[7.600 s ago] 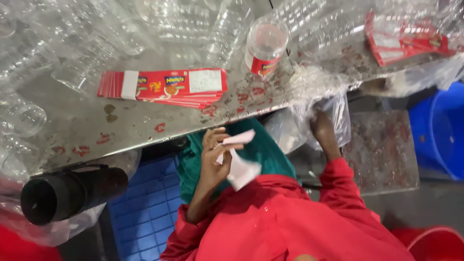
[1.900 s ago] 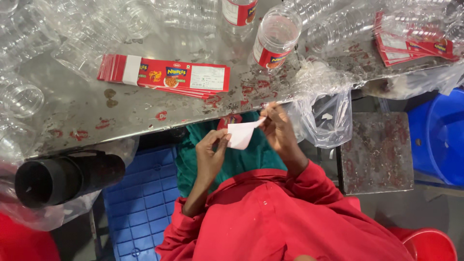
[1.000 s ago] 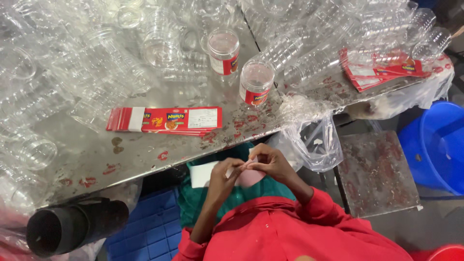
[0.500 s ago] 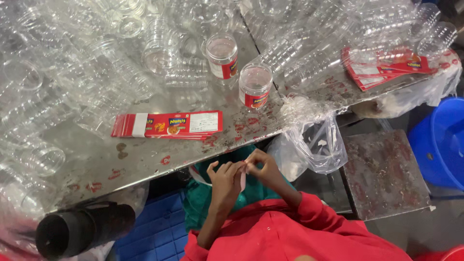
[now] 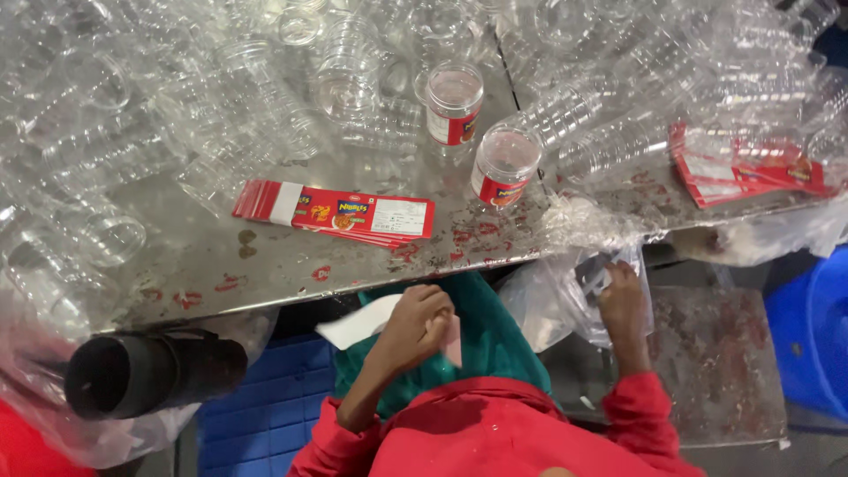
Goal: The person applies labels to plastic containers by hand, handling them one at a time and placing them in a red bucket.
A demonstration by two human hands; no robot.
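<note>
I am holding a white strip (image 5: 371, 320) pinched in my left hand (image 5: 420, 325), fingers closed on it, below the table (image 5: 203, 265) edge over my lap. Its long axis is running roughly level, the free end pointing left. My right hand (image 5: 623, 296) is reaching into a clear bag (image 5: 552, 300) hanging at the table edge; I cannot tell its grip. A label stack (image 5: 340, 214) is lying flat above, beside two labelled jars (image 5: 503, 163) among clear ones.
</note>
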